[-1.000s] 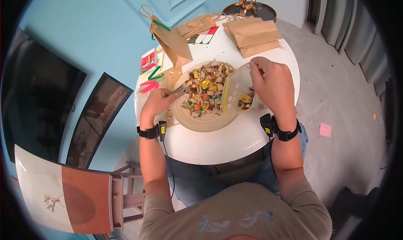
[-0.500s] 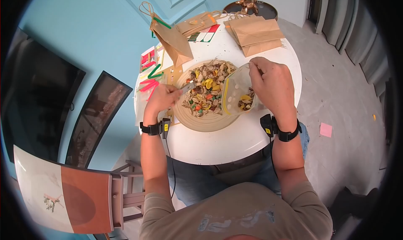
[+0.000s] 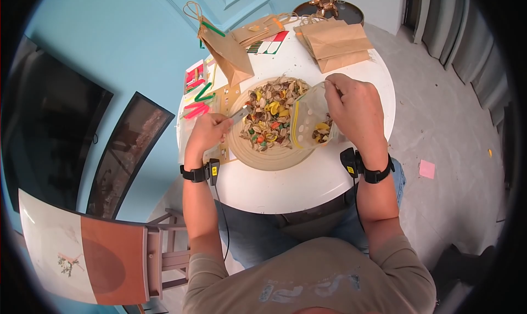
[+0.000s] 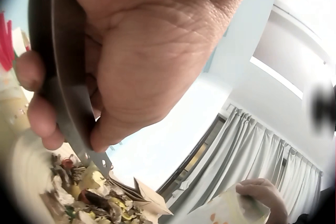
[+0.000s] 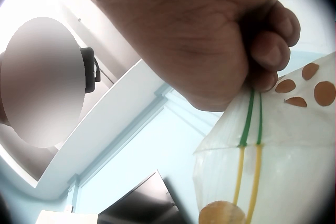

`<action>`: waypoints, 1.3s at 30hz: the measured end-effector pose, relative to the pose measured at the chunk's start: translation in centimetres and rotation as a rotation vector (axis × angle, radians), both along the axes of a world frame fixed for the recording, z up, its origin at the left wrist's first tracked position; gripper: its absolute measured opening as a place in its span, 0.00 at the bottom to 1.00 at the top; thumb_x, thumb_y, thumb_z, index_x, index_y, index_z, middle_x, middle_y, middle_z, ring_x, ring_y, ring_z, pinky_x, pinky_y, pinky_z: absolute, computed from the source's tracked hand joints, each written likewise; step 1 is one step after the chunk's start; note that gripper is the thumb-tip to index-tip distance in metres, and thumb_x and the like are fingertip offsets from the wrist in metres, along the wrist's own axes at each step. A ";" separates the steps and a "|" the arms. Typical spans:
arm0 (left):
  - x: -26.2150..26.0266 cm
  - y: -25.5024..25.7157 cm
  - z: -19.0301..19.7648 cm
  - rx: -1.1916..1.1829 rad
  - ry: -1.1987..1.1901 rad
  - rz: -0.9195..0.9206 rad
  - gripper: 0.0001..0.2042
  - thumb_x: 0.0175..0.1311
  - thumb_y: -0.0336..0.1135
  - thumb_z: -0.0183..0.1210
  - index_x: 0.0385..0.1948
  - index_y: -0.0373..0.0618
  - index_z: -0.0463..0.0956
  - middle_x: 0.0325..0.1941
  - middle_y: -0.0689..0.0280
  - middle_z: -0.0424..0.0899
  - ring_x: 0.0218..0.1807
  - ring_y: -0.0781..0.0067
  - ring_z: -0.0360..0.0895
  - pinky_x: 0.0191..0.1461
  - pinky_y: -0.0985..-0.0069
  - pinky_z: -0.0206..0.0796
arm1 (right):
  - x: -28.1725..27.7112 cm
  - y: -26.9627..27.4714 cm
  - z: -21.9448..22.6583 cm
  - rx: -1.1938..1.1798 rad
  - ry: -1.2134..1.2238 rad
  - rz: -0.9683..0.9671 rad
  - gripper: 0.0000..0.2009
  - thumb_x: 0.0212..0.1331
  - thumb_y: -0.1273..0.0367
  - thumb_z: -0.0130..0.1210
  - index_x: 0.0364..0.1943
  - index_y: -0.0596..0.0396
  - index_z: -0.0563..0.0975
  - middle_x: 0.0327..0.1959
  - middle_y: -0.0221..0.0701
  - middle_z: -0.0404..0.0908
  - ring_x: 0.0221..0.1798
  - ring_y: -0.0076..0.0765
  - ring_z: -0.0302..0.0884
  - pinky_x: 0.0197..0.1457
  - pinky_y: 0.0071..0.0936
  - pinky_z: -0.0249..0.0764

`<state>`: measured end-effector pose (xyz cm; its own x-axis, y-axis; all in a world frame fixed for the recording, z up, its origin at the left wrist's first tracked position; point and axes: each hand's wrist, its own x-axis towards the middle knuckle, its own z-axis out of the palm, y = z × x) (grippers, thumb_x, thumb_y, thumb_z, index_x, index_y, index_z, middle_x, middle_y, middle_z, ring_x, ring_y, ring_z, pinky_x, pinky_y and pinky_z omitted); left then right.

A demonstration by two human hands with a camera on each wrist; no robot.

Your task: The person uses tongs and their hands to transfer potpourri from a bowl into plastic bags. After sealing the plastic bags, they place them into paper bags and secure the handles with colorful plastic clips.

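Observation:
My left hand (image 3: 206, 134) grips a pair of metal tongs (image 3: 240, 115) at the left side of a round, pale, ridged dish (image 3: 250, 157). Dried potpourri (image 3: 270, 97) is heaped in the dish, mostly beige petals with yellow, orange and green bits. The notched end of the tongs (image 4: 71, 103) hangs close over the heap. With fingers curled, my right hand (image 3: 359, 106) pinches a clear zip bag (image 3: 305, 112) at its top edge. Leaning over the dish's right side, the bag has a yellow zip strip, brown dots and some potpourri inside.
Brown paper bags (image 3: 337, 42) lie stacked at the back right of the white table (image 3: 274, 196). Another paper bag (image 3: 226, 53) stands at the back left. Pink and green strips (image 3: 196, 110) lie left of the dish. Cables hang from both wrist cameras.
My left hand first moved right with the tongs, farther over the potpourri, then drew back slightly left. The right hand and the zip bag have stayed almost still.

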<state>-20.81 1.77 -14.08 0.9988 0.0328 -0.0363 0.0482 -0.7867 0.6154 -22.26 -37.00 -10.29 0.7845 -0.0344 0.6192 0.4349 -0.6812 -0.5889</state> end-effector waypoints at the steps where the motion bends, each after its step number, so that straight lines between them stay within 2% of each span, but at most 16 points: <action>1: -0.4 -0.1 0.4 0.009 -0.007 0.001 0.17 0.79 0.41 0.69 0.41 0.29 0.92 0.23 0.64 0.85 0.23 0.76 0.82 0.33 0.72 0.75 | 0.0 0.1 0.0 0.000 0.014 0.008 0.10 0.73 0.70 0.63 0.38 0.62 0.90 0.27 0.50 0.88 0.31 0.59 0.89 0.41 0.48 0.85; 5: -1.9 -1.4 2.9 0.008 -0.038 -0.012 0.14 0.81 0.38 0.68 0.41 0.33 0.92 0.28 0.69 0.88 0.28 0.80 0.82 0.33 0.75 0.72 | -0.1 0.6 -0.1 -0.009 0.040 0.033 0.10 0.73 0.69 0.62 0.38 0.60 0.90 0.28 0.50 0.88 0.32 0.58 0.89 0.42 0.49 0.86; 10: -5.0 -5.7 7.1 0.059 -0.107 -0.079 0.12 0.80 0.36 0.69 0.42 0.33 0.91 0.27 0.67 0.87 0.28 0.80 0.80 0.34 0.74 0.71 | 0.1 0.8 -0.5 -0.024 0.032 0.058 0.10 0.73 0.69 0.61 0.36 0.60 0.89 0.27 0.49 0.87 0.32 0.59 0.89 0.41 0.49 0.85; 14: -7.1 -8.1 8.7 0.101 -0.186 -0.156 0.11 0.77 0.34 0.72 0.44 0.31 0.90 0.26 0.64 0.85 0.28 0.79 0.78 0.34 0.73 0.70 | 0.2 1.3 -0.8 -0.052 0.026 0.078 0.10 0.73 0.69 0.61 0.35 0.60 0.88 0.27 0.49 0.87 0.31 0.60 0.89 0.40 0.50 0.85; 17: -8.5 -10.0 9.8 0.101 -0.235 -0.206 0.12 0.76 0.37 0.74 0.48 0.34 0.92 0.28 0.52 0.86 0.27 0.63 0.80 0.35 0.66 0.72 | 0.3 1.4 -0.9 -0.061 0.028 0.080 0.10 0.73 0.69 0.61 0.35 0.60 0.88 0.26 0.50 0.87 0.31 0.60 0.89 0.40 0.50 0.85; 20: -8.9 -11.4 10.1 0.088 -0.297 -0.279 0.12 0.74 0.36 0.74 0.48 0.36 0.92 0.31 0.49 0.89 0.29 0.56 0.85 0.36 0.62 0.74 | 0.3 1.4 -0.8 -0.067 0.029 0.080 0.10 0.73 0.69 0.61 0.35 0.60 0.88 0.26 0.50 0.87 0.30 0.61 0.89 0.39 0.50 0.85; 23: -7.7 -12.5 8.4 0.180 -0.372 -0.365 0.12 0.72 0.36 0.75 0.48 0.37 0.92 0.33 0.49 0.91 0.33 0.53 0.90 0.38 0.60 0.77 | 0.1 1.4 -0.8 -0.062 0.028 0.080 0.10 0.73 0.69 0.61 0.35 0.60 0.88 0.26 0.50 0.87 0.30 0.61 0.89 0.40 0.50 0.85; 26: -7.0 -13.9 7.6 0.253 -0.324 -0.400 0.14 0.71 0.34 0.76 0.51 0.32 0.91 0.34 0.51 0.92 0.30 0.66 0.87 0.35 0.66 0.74 | 0.0 1.3 -0.7 -0.058 0.026 0.072 0.10 0.73 0.69 0.61 0.35 0.60 0.88 0.26 0.50 0.87 0.31 0.60 0.89 0.40 0.50 0.85; 29: -7.4 -13.3 7.2 0.078 -0.366 -0.363 0.16 0.70 0.35 0.77 0.52 0.32 0.91 0.34 0.54 0.93 0.29 0.68 0.85 0.35 0.67 0.73 | -0.1 0.9 -0.6 -0.029 -0.002 0.058 0.10 0.73 0.70 0.61 0.35 0.61 0.88 0.26 0.50 0.87 0.31 0.60 0.89 0.40 0.50 0.85; 32: -7.6 -10.7 7.3 0.050 -0.374 -0.208 0.16 0.70 0.35 0.77 0.52 0.32 0.91 0.31 0.58 0.92 0.28 0.69 0.83 0.34 0.68 0.73 | -0.3 0.5 -0.3 -0.023 0.023 0.044 0.10 0.73 0.70 0.61 0.36 0.60 0.89 0.26 0.50 0.87 0.31 0.60 0.89 0.40 0.49 0.85; 35: -6.9 -8.0 6.5 0.117 -0.292 0.034 0.18 0.68 0.41 0.77 0.50 0.35 0.92 0.32 0.46 0.91 0.33 0.49 0.91 0.38 0.61 0.78 | -0.6 0.5 0.1 -0.025 0.042 0.034 0.09 0.72 0.70 0.62 0.37 0.60 0.90 0.26 0.50 0.87 0.31 0.59 0.89 0.41 0.49 0.85; 39: -5.0 -5.1 2.9 0.242 -0.264 0.111 0.19 0.68 0.46 0.76 0.47 0.36 0.93 0.31 0.44 0.90 0.34 0.43 0.90 0.41 0.56 0.79 | -0.6 0.7 0.0 -0.033 0.040 0.018 0.08 0.71 0.70 0.63 0.38 0.60 0.90 0.27 0.50 0.88 0.32 0.58 0.89 0.41 0.48 0.85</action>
